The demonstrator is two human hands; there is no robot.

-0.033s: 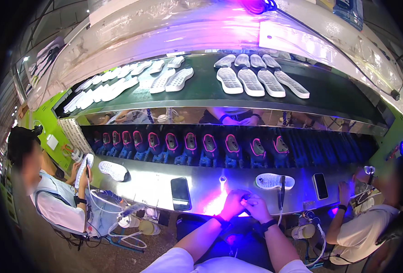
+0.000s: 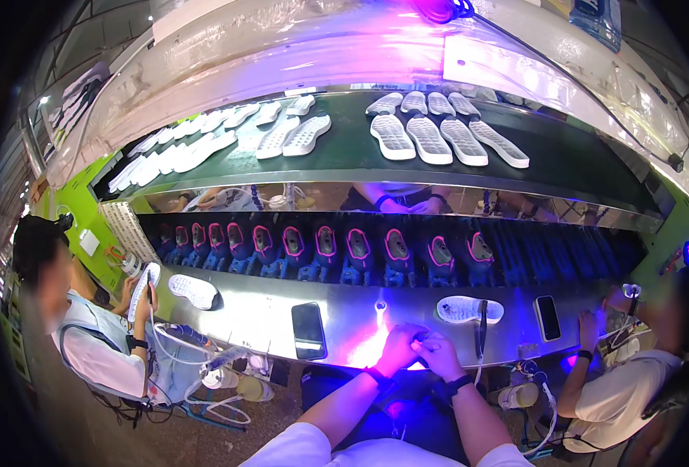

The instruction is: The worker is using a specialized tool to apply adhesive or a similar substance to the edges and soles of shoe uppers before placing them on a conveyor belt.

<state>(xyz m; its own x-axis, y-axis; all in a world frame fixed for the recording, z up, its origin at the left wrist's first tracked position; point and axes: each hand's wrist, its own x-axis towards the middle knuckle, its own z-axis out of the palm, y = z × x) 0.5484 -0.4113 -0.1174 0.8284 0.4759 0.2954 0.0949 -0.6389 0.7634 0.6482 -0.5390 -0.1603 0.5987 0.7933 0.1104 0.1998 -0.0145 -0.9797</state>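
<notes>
My left hand (image 2: 396, 352) and my right hand (image 2: 440, 355) meet at the near edge of the metal bench, their curled fingers touching. Both are closed; whether anything small is between the fingers is hidden. Purple-blue light falls on them, and a bright glare lies beside my left hand. Nearest to my right hand, a white shoe sole (image 2: 471, 310) lies on the bench with a dark brush-like tool (image 2: 482, 331) across it, a pale tube running down from the tool. To the left of my hands lies a dark phone (image 2: 309, 331).
Another phone (image 2: 547, 318) and a white sole (image 2: 193, 292) lie on the bench (image 2: 259, 311). Behind it stands a row of dark shoe uppers (image 2: 356, 245) with pink outlines. White soles (image 2: 430, 141) rest on the green upper belt (image 2: 344, 156). Co-workers sit on both sides; the left one holds a sole (image 2: 144, 292).
</notes>
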